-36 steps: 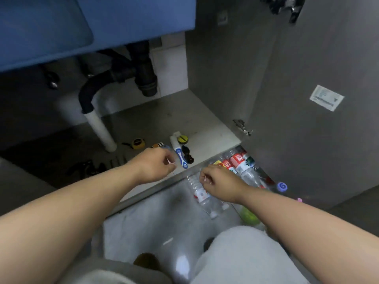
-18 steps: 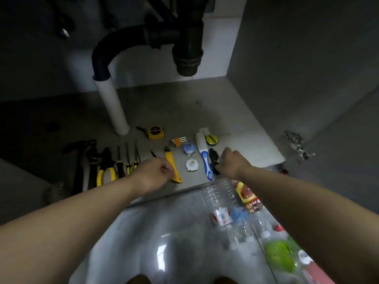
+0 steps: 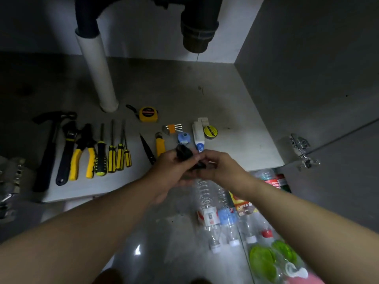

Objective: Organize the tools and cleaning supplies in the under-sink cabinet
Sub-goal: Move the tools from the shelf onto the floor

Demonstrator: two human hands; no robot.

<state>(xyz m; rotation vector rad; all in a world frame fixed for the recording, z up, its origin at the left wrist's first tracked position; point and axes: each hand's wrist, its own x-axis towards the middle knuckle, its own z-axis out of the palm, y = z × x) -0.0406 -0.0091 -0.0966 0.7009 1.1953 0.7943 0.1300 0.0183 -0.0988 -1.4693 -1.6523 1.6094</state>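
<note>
The black piece point(image 3: 184, 153) is no longer lying beside the brush point(image 3: 198, 138). It is being held just in front of the brush, with the right hand point(image 3: 221, 169) and left hand point(image 3: 172, 171) now coming together and gripping it.

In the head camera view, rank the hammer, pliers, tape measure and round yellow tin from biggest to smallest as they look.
1. hammer, clearly the largest
2. pliers
3. tape measure
4. round yellow tin, only a little smaller than the tape measure; both lie farther back, so that pair is close
</note>
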